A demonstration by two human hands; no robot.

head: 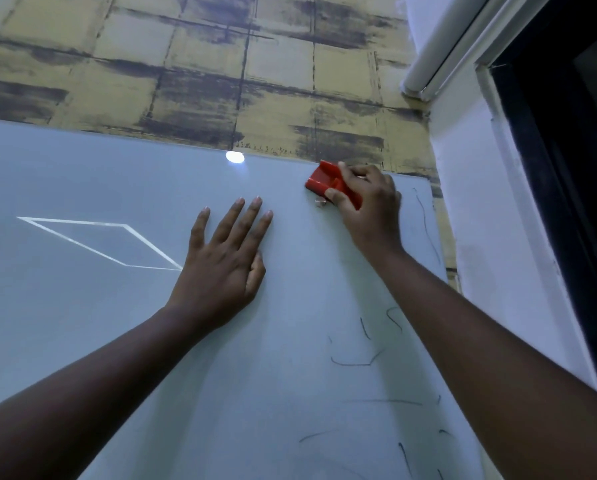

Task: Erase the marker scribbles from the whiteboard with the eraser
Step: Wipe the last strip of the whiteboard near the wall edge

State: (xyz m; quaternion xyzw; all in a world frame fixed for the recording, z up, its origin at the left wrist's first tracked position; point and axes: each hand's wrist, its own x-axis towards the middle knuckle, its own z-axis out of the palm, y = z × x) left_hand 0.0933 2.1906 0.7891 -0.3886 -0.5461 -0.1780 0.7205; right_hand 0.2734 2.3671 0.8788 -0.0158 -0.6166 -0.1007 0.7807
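1. Currently right hand (366, 199) grips red eraser (324, 180) at whiteboard (117, 341) top edge, about 1 o'clock.
2. Left hand (221, 258) flat, fingers spread, bracing at centre; holds nothing.
3. Scribbles (356, 362) remain at 4–5 o'clock, plus thin line (428, 226) at 2.
4. Keep pad flat, firm overlapping downward passes.

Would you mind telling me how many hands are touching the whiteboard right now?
2. The left hand rests flat with fingers spread near the middle of the whiteboard; the right hand presses the red eraser against its top right corner, so its own contact is unclear.
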